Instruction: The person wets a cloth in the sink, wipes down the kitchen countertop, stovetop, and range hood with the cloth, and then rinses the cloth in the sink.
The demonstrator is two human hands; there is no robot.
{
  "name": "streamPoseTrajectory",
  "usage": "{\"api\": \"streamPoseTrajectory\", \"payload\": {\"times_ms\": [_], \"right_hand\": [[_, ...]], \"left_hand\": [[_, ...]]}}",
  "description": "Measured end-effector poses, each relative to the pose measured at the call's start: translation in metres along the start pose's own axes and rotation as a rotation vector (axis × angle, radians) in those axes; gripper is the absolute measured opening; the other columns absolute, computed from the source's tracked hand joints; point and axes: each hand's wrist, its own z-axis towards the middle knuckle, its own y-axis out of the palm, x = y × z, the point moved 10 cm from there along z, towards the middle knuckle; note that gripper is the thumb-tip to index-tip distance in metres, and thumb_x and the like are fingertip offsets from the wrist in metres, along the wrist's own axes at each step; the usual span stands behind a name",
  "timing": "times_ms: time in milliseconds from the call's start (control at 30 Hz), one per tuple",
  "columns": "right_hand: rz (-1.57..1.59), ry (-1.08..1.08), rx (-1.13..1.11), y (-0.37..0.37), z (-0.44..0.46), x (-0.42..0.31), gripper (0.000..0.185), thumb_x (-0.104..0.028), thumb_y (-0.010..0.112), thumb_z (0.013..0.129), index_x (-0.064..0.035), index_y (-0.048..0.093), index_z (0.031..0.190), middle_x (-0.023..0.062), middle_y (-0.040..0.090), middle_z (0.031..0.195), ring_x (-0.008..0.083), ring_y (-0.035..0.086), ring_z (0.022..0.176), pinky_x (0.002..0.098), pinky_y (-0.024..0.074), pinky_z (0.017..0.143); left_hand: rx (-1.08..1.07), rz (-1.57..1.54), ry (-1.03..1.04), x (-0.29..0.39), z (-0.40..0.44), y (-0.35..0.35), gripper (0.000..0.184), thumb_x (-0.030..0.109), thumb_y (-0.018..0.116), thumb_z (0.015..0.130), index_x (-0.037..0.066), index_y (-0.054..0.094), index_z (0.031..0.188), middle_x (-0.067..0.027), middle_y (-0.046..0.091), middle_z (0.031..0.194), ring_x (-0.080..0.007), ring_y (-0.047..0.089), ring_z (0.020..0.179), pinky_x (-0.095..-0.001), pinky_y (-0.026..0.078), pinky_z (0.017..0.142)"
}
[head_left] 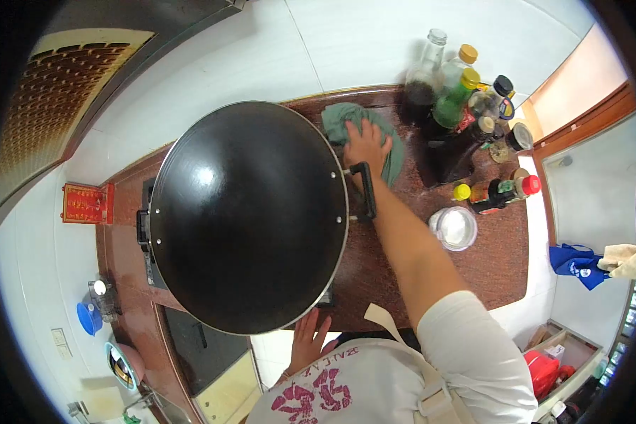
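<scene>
My right hand [367, 147] reaches to the back of the counter and grips a bunched green cloth [397, 161], pressing it onto the surface. Its fingers are bent over the folds and a little apart. Just left of that wrist is the side handle [364, 189] of a large black wok [251, 226], which hides much of the stove under it. My left hand [308, 342] is at the counter's front edge, below the wok's near rim. Its fingers are spread and nothing shows in them. Whether it touches the rim or the edge, I cannot tell.
Several sauce bottles [451, 106] stand crowded at the back right. In front of them are a red-capped bottle [505, 191] and a clear tub of white powder [454, 228]. A range hood [85, 92] overhangs the left. A red box [86, 203] stands against the left wall.
</scene>
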Motion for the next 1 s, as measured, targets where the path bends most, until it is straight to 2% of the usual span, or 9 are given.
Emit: {"api": "streamPoseTrajectory", "payload": {"times_ms": [167,300,367,433,500,567,667,833,1000], "right_hand": [[-0.019,-0.025,-0.003,0.012,0.026,-0.001,0.041,-0.019,0.064,0.078,-0.0212,0.061,0.119,0.0077,0.049,0.133,0.0265,0.038,0.129,0.059,0.0208,0.105],[-0.038,-0.141,-0.013,0.006,0.005,-0.007,0.038,-0.018,0.064,0.078,-0.0203,0.063,0.116,0.0076,0.052,0.129,0.0277,0.041,0.126,0.0582,0.0226,0.104],[0.077,-0.25,0.005,-0.009,-0.036,-0.023,0.037,-0.019,0.065,0.077,-0.0199,0.064,0.115,0.0085,0.054,0.126,0.0288,0.044,0.124,0.0576,0.0238,0.103],[0.145,-0.194,-0.121,-0.005,-0.068,-0.022,0.035,-0.02,0.064,0.078,-0.018,0.065,0.113,0.0107,0.055,0.123,0.0291,0.046,0.122,0.0571,0.0251,0.102],[0.297,-0.175,-0.029,-0.04,-0.112,-0.027,0.035,-0.019,0.065,0.077,-0.0172,0.064,0.113,0.0119,0.054,0.122,0.0301,0.046,0.121,0.0573,0.0257,0.102],[0.053,-0.243,-0.131,-0.046,-0.157,-0.037,0.039,-0.016,0.066,0.076,-0.0174,0.063,0.114,0.0116,0.053,0.123,0.0307,0.045,0.121,0.0577,0.0261,0.102],[0.075,-0.227,-0.198,-0.073,-0.218,-0.034,0.044,-0.014,0.068,0.073,-0.0189,0.062,0.116,0.0102,0.052,0.126,0.0305,0.043,0.124,0.0578,0.026,0.102],[0.21,-0.472,-0.404,-0.113,-0.304,-0.026,0.049,-0.016,0.071,0.07,-0.0224,0.062,0.118,0.0049,0.051,0.127,0.0261,0.044,0.124,0.0551,0.0277,0.105],[0.185,-0.541,-0.45,-0.154,-0.326,0.036,0.057,-0.018,0.075,0.065,-0.0258,0.061,0.12,0.0025,0.05,0.131,0.0242,0.044,0.126,0.053,0.0288,0.105]], "left_hand": [[0.046,-0.028,-0.125,-0.027,-0.024,-0.011,0.066,0.031,0.072,0.081,0.011,0.046,0.139,-0.0233,0.033,0.146,-0.0426,0.039,0.13,-0.0547,0.035,0.102],[0.088,-0.05,-0.042,-0.028,-0.022,-0.017,0.064,0.03,0.071,0.083,0.01,0.047,0.139,-0.0244,0.034,0.145,-0.0436,0.038,0.13,-0.0552,0.033,0.105],[0.087,-0.064,-0.036,-0.032,-0.021,-0.016,0.064,0.03,0.07,0.083,0.01,0.047,0.139,-0.0246,0.034,0.145,-0.0438,0.037,0.13,-0.0553,0.032,0.105],[0.052,-0.052,-0.048,-0.031,-0.019,-0.019,0.063,0.03,0.069,0.084,0.009,0.046,0.139,-0.0248,0.035,0.144,-0.0436,0.036,0.131,-0.0551,0.031,0.106],[0.061,-0.058,-0.017,-0.03,-0.017,-0.025,0.062,0.03,0.068,0.084,0.009,0.046,0.139,-0.0248,0.034,0.145,-0.0433,0.036,0.132,-0.0551,0.03,0.107],[0.08,-0.062,0.029,-0.03,-0.013,-0.03,0.062,0.027,0.068,0.084,0.006,0.046,0.138,-0.0243,0.031,0.147,-0.0428,0.033,0.134,-0.0544,0.027,0.109],[0.065,-0.07,0.068,-0.021,-0.008,-0.038,0.061,0.026,0.067,0.085,0.005,0.046,0.138,-0.0238,0.03,0.149,-0.0418,0.03,0.136,-0.0536,0.025,0.11],[0.019,-0.078,0.221,0.009,0.009,-0.036,0.056,0.023,0.061,0.09,0.003,0.043,0.139,-0.0233,0.029,0.15,-0.0429,0.028,0.138,-0.054,0.022,0.113],[-0.036,-0.063,0.373,0.054,0.044,-0.011,0.056,0.028,0.061,0.09,0.003,0.045,0.138,-0.0217,0.033,0.148,-0.0409,0.03,0.138,-0.0541,0.022,0.112]]}}
